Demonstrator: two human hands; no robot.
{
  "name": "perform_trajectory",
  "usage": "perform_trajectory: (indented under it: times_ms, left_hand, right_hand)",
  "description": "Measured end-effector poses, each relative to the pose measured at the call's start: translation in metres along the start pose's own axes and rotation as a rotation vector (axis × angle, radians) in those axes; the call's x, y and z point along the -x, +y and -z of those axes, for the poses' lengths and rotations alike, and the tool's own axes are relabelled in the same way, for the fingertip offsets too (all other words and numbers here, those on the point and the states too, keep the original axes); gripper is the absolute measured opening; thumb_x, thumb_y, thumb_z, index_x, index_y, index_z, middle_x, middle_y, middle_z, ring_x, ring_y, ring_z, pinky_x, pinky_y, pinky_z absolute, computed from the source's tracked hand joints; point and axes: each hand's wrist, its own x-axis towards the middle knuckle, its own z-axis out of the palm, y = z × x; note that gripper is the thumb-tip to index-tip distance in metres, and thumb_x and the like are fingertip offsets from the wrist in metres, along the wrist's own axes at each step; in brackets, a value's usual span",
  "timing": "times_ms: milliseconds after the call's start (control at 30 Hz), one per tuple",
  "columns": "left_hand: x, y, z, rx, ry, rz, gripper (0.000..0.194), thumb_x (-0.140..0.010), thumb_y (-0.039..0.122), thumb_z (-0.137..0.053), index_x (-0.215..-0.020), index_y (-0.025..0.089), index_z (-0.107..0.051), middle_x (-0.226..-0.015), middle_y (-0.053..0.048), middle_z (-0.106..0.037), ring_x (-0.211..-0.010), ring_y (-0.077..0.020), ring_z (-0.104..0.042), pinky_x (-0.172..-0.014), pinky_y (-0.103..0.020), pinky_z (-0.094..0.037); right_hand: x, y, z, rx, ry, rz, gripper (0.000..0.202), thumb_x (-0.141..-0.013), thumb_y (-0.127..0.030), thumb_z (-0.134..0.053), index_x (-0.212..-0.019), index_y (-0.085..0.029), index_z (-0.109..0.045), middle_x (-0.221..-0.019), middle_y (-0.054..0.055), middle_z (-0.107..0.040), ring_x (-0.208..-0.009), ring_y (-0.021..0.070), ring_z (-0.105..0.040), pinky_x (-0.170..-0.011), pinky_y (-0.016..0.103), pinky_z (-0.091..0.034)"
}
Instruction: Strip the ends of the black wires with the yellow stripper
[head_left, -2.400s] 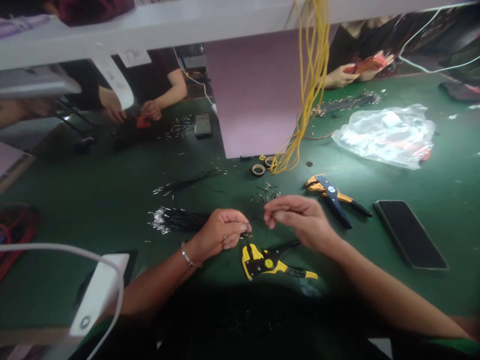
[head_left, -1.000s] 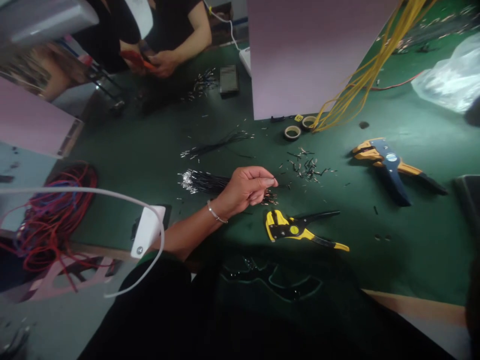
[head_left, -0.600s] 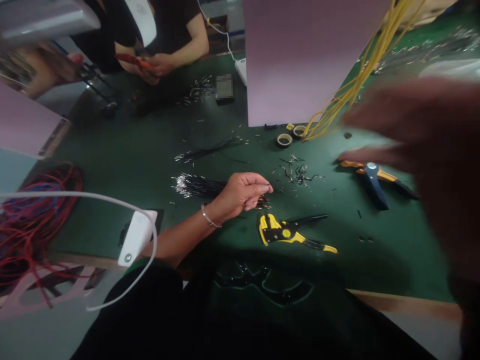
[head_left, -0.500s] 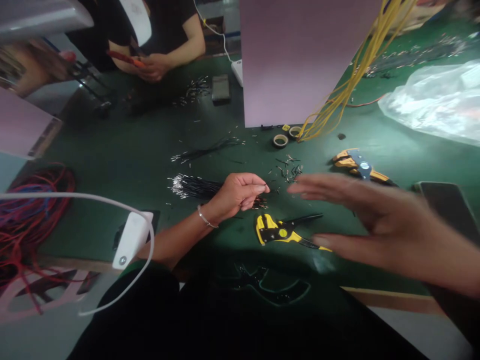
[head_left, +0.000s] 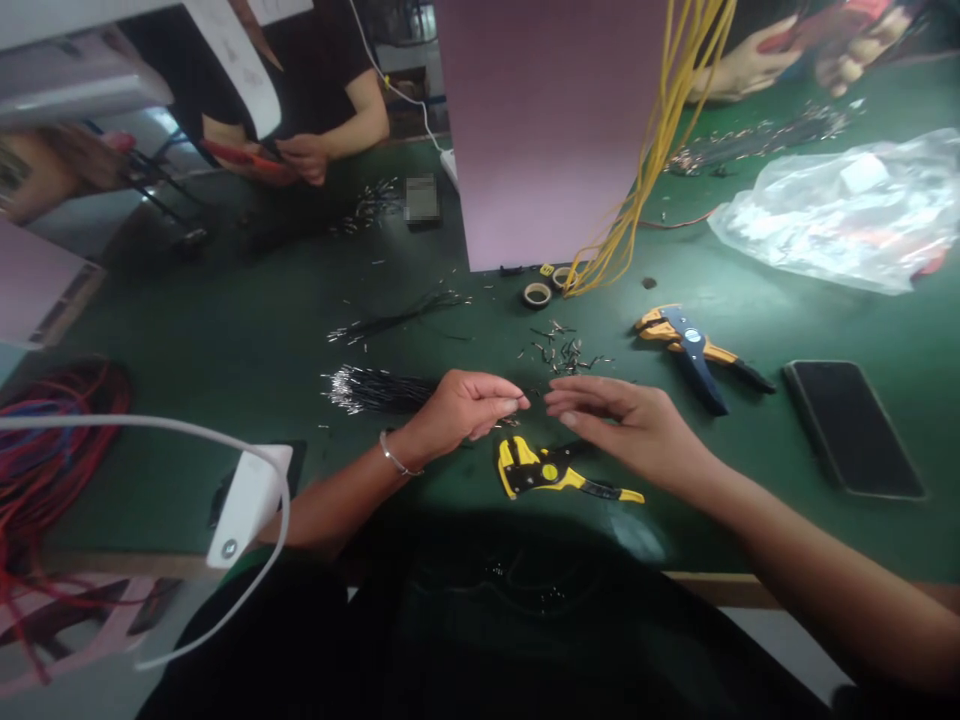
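My left hand (head_left: pixel 472 405) is pinched closed, thumb against forefinger; whatever it holds is too small to make out. Under its wrist side lies a bundle of black wires (head_left: pixel 379 388) with bright metal tips at the left end. Facing its fingertips, a small gap away, is my right hand (head_left: pixel 626 420), fingers stretched out and thumb slightly apart, with nothing visible in it. Just below both hands rests a yellow and black wire stripper (head_left: pixel 551 472). Several short wire offcuts (head_left: pixel 566 355) are scattered beyond the fingertips.
An orange and blue wire stripper (head_left: pixel 694 340) and a phone (head_left: pixel 855 425) lie to the right. Tape rolls (head_left: pixel 537 294) sit by a pink panel (head_left: pixel 551 140) and hanging yellow wires (head_left: pixel 649 180). Red wires (head_left: pixel 60 440) lie left. Co-workers' hands (head_left: pixel 304 158) are across the table.
My right hand has moved left and inward, from wide open to near my left fingertips, its fingers closer together. The left hand keeps its pinch. The view has shifted slightly.
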Motion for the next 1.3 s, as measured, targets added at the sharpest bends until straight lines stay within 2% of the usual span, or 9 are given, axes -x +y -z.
perform_trajectory:
  times_ms: [100, 300, 533, 633, 733, 867, 967, 1167, 1300]
  left_hand:
    - [0.002, 0.002, 0.001, -0.093, -0.028, 0.008, 0.018, -0.077, 0.027, -0.066, -0.087, 0.014, -0.073, -0.052, 0.002, -0.057, -0.038, -0.0026, -0.035, -0.038, -0.018, -0.026]
    - [0.004, 0.008, 0.0, -0.191, -0.04, 0.024, 0.02, -0.078, 0.026, -0.062, -0.089, 0.013, -0.072, -0.043, 0.007, -0.045, -0.038, -0.0033, -0.035, -0.039, -0.017, -0.025]
    - [0.006, 0.013, -0.003, -0.218, -0.067, 0.067, 0.02, -0.079, 0.025, -0.06, -0.088, 0.012, -0.071, -0.046, 0.006, -0.047, -0.039, -0.0036, -0.034, -0.04, -0.018, -0.025]
    - [0.006, 0.017, -0.006, -0.274, -0.071, 0.065, 0.018, -0.079, 0.022, -0.058, -0.087, 0.012, -0.071, -0.049, 0.005, -0.051, -0.043, -0.0045, -0.038, -0.044, -0.018, -0.031]
    - [0.006, 0.018, -0.008, -0.341, -0.101, 0.0, 0.017, -0.08, 0.021, -0.057, -0.083, 0.011, -0.07, -0.06, 0.002, -0.059, -0.055, -0.0071, -0.048, -0.054, -0.019, -0.039]
    - [0.006, 0.013, -0.01, -0.456, -0.165, -0.108, 0.015, -0.08, 0.016, -0.055, -0.077, 0.011, -0.068, -0.067, 0.0, -0.061, -0.065, -0.0094, -0.052, -0.064, -0.021, -0.042]
    - [0.007, 0.011, -0.009, -0.495, -0.183, -0.116, 0.013, -0.08, 0.013, -0.055, -0.076, 0.01, -0.067, -0.065, 0.001, -0.058, -0.065, -0.0092, -0.05, -0.063, -0.019, -0.041]
    - [0.009, 0.008, -0.009, -0.355, -0.249, -0.076, 0.012, -0.079, 0.013, -0.057, -0.069, 0.01, -0.063, -0.06, 0.004, -0.05, -0.059, -0.0068, -0.044, -0.058, -0.017, -0.038]
    - [0.009, 0.003, -0.011, -0.286, -0.286, -0.063, 0.008, -0.077, 0.013, -0.061, -0.07, 0.009, -0.063, -0.06, 0.004, -0.051, -0.059, -0.0066, -0.045, -0.056, -0.016, -0.036]
  right_hand:
    - [-0.01, -0.002, -0.009, -0.03, -0.027, 0.033, 0.034, -0.077, -0.027, -0.064, -0.109, -0.016, -0.067, -0.1, 0.009, -0.074, -0.09, 0.0222, -0.071, -0.085, 0.039, -0.059]
    - [-0.019, -0.007, -0.015, 0.156, -0.061, 0.134, 0.02, -0.081, -0.02, -0.056, -0.09, -0.018, -0.074, -0.086, 0.003, -0.076, -0.079, 0.0169, -0.071, -0.075, 0.029, -0.058]
    - [-0.021, -0.002, -0.015, 0.266, -0.06, 0.248, 0.023, -0.081, -0.019, -0.053, -0.084, -0.02, -0.075, -0.079, 0.001, -0.075, -0.068, 0.0137, -0.069, -0.066, 0.024, -0.055]
    - [-0.021, 0.004, -0.016, 0.314, -0.044, 0.346, 0.024, -0.081, -0.018, -0.051, -0.08, -0.019, -0.074, -0.076, 0.002, -0.074, -0.066, 0.0134, -0.068, -0.065, 0.024, -0.053]
    - [-0.021, 0.009, -0.018, 0.374, -0.041, 0.426, 0.023, -0.08, -0.017, -0.05, -0.075, -0.017, -0.073, -0.071, 0.004, -0.072, -0.062, 0.0137, -0.066, -0.062, 0.024, -0.051]
    - [-0.021, 0.01, -0.022, 0.431, -0.019, 0.429, 0.023, -0.077, -0.016, -0.05, -0.065, -0.018, -0.069, -0.066, 0.003, -0.069, -0.056, 0.0129, -0.062, -0.057, 0.024, -0.048]
    - [-0.021, 0.008, -0.025, 0.426, 0.006, 0.432, 0.022, -0.076, -0.016, -0.049, -0.06, -0.018, -0.066, -0.061, 0.003, -0.066, -0.052, 0.0125, -0.059, -0.054, 0.023, -0.046]
    - [-0.018, 0.008, -0.027, 0.352, -0.025, 0.398, 0.021, -0.073, -0.015, -0.049, -0.056, -0.018, -0.061, -0.056, 0.002, -0.061, -0.049, 0.0126, -0.055, -0.05, 0.024, -0.042]
    - [-0.013, 0.011, -0.027, 0.327, -0.032, 0.398, 0.021, -0.073, -0.016, -0.049, -0.054, -0.018, -0.059, -0.054, 0.001, -0.059, -0.048, 0.0127, -0.053, -0.048, 0.024, -0.04]
